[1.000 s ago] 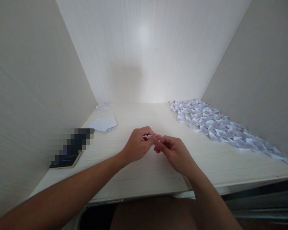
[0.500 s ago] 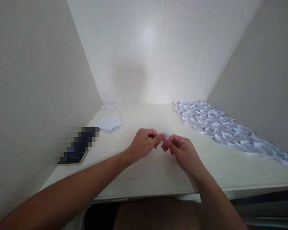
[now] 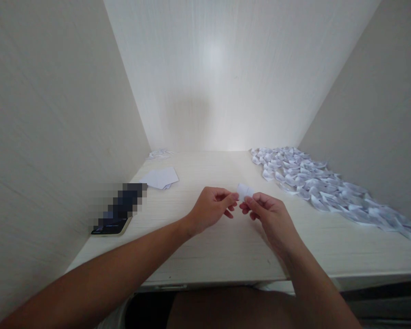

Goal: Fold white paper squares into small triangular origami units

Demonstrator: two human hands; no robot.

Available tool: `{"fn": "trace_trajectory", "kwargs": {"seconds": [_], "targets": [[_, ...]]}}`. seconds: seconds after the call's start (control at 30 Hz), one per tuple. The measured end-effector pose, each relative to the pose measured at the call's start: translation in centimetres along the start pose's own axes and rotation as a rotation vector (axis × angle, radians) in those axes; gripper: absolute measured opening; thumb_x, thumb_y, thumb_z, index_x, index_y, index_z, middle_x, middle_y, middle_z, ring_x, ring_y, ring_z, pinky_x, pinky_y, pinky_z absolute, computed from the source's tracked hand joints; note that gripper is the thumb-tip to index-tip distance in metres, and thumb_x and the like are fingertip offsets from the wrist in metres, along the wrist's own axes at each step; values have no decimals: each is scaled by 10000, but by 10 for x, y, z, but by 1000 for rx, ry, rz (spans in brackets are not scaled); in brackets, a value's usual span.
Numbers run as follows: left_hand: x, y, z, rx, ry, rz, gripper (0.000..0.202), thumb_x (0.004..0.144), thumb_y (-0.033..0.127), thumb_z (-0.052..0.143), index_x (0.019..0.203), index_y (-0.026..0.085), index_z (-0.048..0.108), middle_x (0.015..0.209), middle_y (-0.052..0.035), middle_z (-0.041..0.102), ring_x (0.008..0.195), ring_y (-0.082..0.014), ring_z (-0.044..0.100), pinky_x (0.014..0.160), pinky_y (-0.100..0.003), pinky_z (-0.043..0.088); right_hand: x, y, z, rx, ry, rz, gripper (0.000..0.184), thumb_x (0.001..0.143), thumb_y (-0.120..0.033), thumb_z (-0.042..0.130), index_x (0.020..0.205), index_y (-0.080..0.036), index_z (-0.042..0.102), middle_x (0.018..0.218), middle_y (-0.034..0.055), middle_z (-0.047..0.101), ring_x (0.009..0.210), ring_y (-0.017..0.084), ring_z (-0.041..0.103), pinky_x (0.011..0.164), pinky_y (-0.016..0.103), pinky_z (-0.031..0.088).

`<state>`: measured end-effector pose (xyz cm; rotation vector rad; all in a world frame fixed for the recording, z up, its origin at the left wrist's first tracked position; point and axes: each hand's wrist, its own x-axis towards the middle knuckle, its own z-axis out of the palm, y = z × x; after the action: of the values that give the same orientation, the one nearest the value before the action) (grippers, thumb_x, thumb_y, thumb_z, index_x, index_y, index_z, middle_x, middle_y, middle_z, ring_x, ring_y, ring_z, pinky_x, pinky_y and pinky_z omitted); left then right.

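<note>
White paper slip (image 3: pixel 245 190), left of the folded-paper pile (image 3: pixel 311 183), is pinched by your right hand (image 3: pixel 273 215); whether your left hand (image 3: pixel 210 206) grips its edge is unclear. Uneven pulling could tear it.

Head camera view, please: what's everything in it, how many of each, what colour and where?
Small paper piece: one, white, between the hands
Folded paper pieces: too many to count, white, spread along the right side
Flat paper sheets: several, white, left of centre
Thin paper scraps: count unclear, white, back left corner
Phone: one, dark with a pale edge, partly pixelated, at left
Desk: one, pale, beneath these
Panels: three, whitish to grey, back, left and right
Left hand: one, bare, at the paper's left edge
Right hand: one, bare, pinching the paper
</note>
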<state>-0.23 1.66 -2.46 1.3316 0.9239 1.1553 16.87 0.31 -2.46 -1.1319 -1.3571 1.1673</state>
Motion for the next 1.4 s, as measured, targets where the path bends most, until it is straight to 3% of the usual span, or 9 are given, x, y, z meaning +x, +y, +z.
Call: {"fn": "trace_trajectory", "kwargs": {"seconds": [0.17, 0.27, 0.37, 0.53, 0.67, 0.8, 1.07, 1.23, 1.4], "targets": [[1, -1, -2, 81, 32, 104, 309, 807, 402, 729, 691, 124, 659, 634, -9, 611, 549, -97, 567, 466, -213, 548, 1, 0, 4, 120, -25, 80, 330, 749, -484, 785, 668, -185, 671, 727, 51, 714, 653, 147, 572, 584, 276, 383], [2, -2, -4, 108, 5, 98, 305, 809, 403, 718, 702, 123, 659, 639, -14, 617, 555, -105, 580, 471, -226, 565, 2, -1, 5, 216, 29, 108, 306, 690, -442, 841, 710, -185, 676, 728, 31, 698, 698, 151, 601, 604, 261, 403], [3, -4, -4, 93, -23, 94, 289, 813, 396, 718, 758, 116, 673, 660, -24, 640, 589, -117, 616, 519, -247, 595, 4, -1, 5, 283, 110, 64, 327, 630, -376, 885, 802, -191, 679, 708, -3, 674, 652, 127, 575, 599, 248, 407], [-1, -5, 0, -8, 35, 165, 347, 803, 335, 764, 1068, 154, 631, 820, -24, 700, 713, -153, 701, 654, -312, 642, 3, 1, 9, 324, 174, -50, 362, 652, -324, 873, 872, -232, 602, 636, -58, 614, 575, 117, 535, 590, 256, 423], [-6, -2, 1, 123, 22, 272, 235, 814, 286, 766, 1000, 153, 711, 924, -68, 727, 803, -171, 714, 727, -307, 629, 0, -1, 14, 218, 182, -129, 279, 726, -371, 832, 823, -225, 615, 723, -20, 638, 625, 130, 566, 628, 285, 479], [-7, -1, -1, 130, 28, 312, 228, 774, 242, 808, 980, 158, 757, 982, -86, 744, 878, -187, 718, 743, -286, 620, 0, -5, 9, 134, 140, -138, 269, 733, -416, 832, 842, -221, 681, 801, 21, 698, 666, 154, 609, 668, 319, 524], [-6, 1, -6, 95, -44, 362, 244, 766, 229, 829, 998, 161, 790, 971, -84, 757, 841, -165, 721, 711, -257, 619, 0, -9, -7, 124, 30, -101, 303, 650, -434, 907, 797, -230, 739, 732, 9, 725, 663, 147, 629, 680, 302, 527], [-7, 1, -9, 106, -131, 314, 233, 765, 258, 834, 971, 155, 794, 977, -96, 759, 816, -164, 719, 707, -265, 615, 1, -11, -15, 78, -84, -89, 319, 635, -434, 913, 856, -247, 780, 823, 29, 757, 780, 186, 674, 736, 331, 555], [-6, -1, -10, 57, -156, 270, 250, 747, 278, 846, 958, 155, 794, 967, -100, 761, 812, -171, 718, 699, -273, 616, 1, -13, -20, 63, -161, -92, 354, 593, -390, 941, 892, -264, 798, 828, 20, 740, 704, 155, 627, 650, 302, 542]]}}
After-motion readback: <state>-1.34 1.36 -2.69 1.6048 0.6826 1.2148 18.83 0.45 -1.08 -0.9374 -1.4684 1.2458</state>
